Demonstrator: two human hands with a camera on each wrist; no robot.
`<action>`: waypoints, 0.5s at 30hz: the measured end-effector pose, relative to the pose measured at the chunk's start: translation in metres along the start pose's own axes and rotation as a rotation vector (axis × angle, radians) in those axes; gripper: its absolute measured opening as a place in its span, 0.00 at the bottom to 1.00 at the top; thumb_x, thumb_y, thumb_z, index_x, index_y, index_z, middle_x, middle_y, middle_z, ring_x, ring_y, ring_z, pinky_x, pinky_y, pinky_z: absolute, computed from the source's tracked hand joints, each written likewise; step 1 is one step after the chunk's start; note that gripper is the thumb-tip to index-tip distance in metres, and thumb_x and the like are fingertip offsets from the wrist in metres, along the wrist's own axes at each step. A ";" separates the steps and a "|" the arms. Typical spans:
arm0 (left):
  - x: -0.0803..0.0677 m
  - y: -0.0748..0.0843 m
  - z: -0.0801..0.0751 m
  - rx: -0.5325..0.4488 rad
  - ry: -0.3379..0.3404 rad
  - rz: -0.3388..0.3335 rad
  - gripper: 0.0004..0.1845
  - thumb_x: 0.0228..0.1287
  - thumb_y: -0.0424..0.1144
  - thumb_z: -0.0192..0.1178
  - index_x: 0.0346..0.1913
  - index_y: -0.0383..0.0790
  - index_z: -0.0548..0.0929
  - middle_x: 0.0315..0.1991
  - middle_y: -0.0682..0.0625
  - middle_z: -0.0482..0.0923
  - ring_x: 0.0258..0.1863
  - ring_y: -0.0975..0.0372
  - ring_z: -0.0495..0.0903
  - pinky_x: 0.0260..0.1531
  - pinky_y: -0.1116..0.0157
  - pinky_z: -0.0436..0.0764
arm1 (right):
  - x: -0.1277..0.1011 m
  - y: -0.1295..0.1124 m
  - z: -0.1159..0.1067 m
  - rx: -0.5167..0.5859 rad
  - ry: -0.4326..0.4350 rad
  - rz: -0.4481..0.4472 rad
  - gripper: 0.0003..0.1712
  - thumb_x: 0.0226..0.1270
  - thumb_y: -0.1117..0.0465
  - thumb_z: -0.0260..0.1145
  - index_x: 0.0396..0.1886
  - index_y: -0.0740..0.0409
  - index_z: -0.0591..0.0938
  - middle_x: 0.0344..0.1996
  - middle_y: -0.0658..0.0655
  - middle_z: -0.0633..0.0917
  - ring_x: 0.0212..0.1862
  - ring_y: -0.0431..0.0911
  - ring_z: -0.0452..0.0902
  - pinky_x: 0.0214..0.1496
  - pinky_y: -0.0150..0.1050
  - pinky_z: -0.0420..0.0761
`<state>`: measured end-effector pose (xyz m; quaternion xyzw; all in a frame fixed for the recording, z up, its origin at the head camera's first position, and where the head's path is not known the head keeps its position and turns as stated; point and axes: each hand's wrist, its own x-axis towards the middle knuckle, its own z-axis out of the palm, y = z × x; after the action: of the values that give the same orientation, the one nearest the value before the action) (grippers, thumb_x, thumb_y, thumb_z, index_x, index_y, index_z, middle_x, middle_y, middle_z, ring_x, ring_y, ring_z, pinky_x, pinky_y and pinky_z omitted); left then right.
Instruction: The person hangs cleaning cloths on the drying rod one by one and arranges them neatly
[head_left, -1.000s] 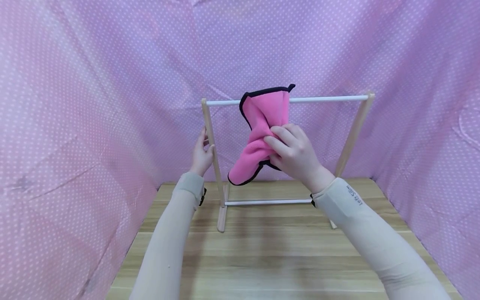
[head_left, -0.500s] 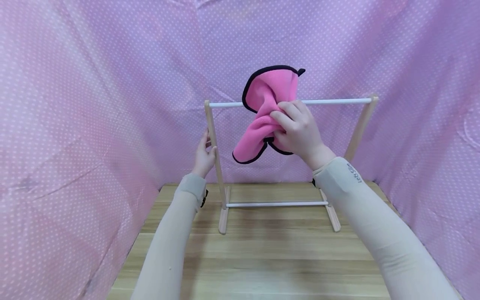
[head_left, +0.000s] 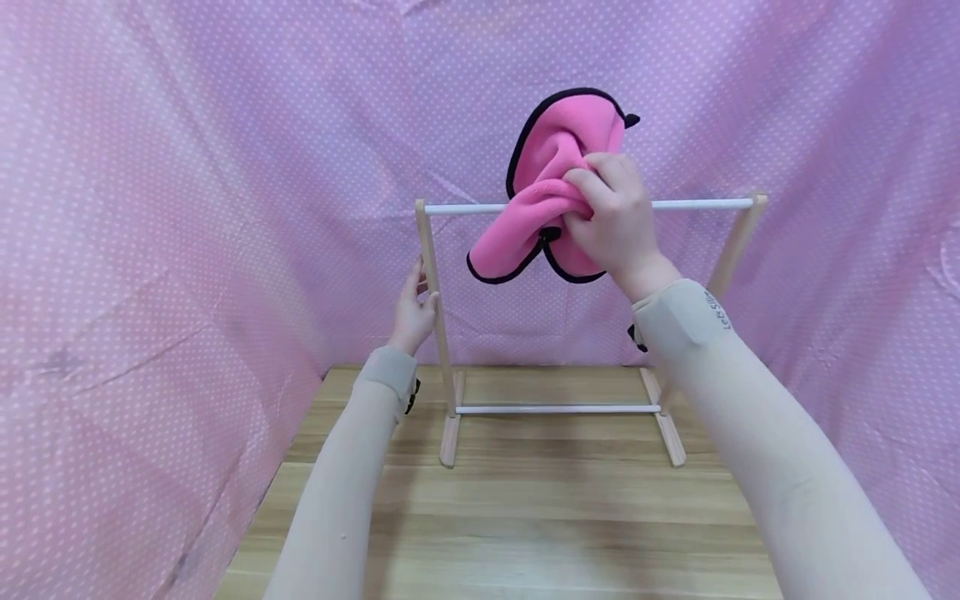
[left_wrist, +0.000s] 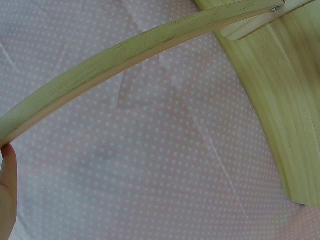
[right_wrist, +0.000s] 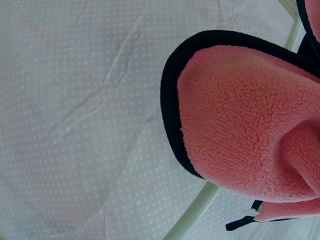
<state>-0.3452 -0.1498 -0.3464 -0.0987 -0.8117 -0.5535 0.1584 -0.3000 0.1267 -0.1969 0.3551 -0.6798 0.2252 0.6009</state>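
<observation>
A pink fleece cloth with black edging is bunched in my right hand, whose fingers pinch its middle. One rounded part sticks up above the rack's white top bar, and other parts droop in front of it. A short black tab shows at the cloth's upper right corner. In the right wrist view the cloth spreads across the bar, with a white tag and black loop near the bottom. My left hand holds the left wooden post, thumb against it; the other fingers are partly hidden behind.
The wooden rack has a right post, a lower white bar and two feet on the wood-grain table. Pink dotted fabric hangs close around the back and sides.
My right hand has lifted the cloth upward and slightly right, from hanging by the bar to largely above and in front of it. My left hand stays on the post.
</observation>
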 end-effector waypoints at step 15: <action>-0.002 -0.001 0.002 -0.011 -0.021 -0.016 0.39 0.68 0.26 0.49 0.75 0.55 0.47 0.67 0.42 0.60 0.65 0.49 0.64 0.62 0.55 0.75 | -0.008 0.038 0.002 -0.140 -0.305 0.064 0.08 0.53 0.69 0.62 0.35 0.67 0.78 0.37 0.67 0.78 0.39 0.65 0.69 0.41 0.55 0.73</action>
<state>-0.3439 -0.1481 -0.3492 -0.0987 -0.8110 -0.5581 0.1450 -0.3295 0.1513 -0.2010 0.3204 -0.7880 0.1399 0.5067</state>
